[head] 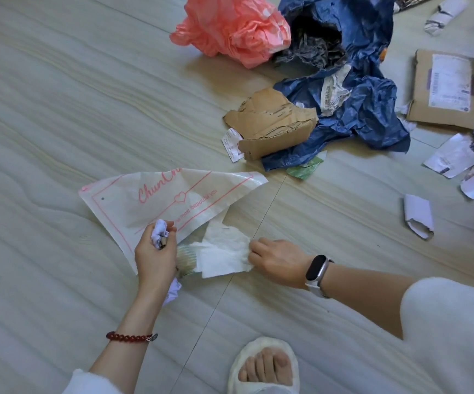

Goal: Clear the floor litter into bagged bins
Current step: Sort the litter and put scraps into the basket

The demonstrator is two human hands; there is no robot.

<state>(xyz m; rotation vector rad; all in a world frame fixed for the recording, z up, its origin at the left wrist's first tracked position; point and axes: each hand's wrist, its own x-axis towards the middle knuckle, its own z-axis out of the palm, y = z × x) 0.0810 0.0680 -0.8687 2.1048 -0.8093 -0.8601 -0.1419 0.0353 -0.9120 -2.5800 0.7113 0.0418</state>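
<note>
We see left hand (156, 255) with fingers curled round crumpled white paper scraps (159, 234) and a squashed paper cup (186, 258) poking out on the thumb side. Right hand (277, 261) pinches the edge of a white tissue (223, 253), which lies on the floor (45, 123) between both hands' fingers. Just beyond the left fingers: a white plastic bag with pink print (170, 194), flat on the floor. Well beyond the right fingers: torn cardboard (272, 123), a blue bag (366, 109), a pink bag (230, 27).
</note>
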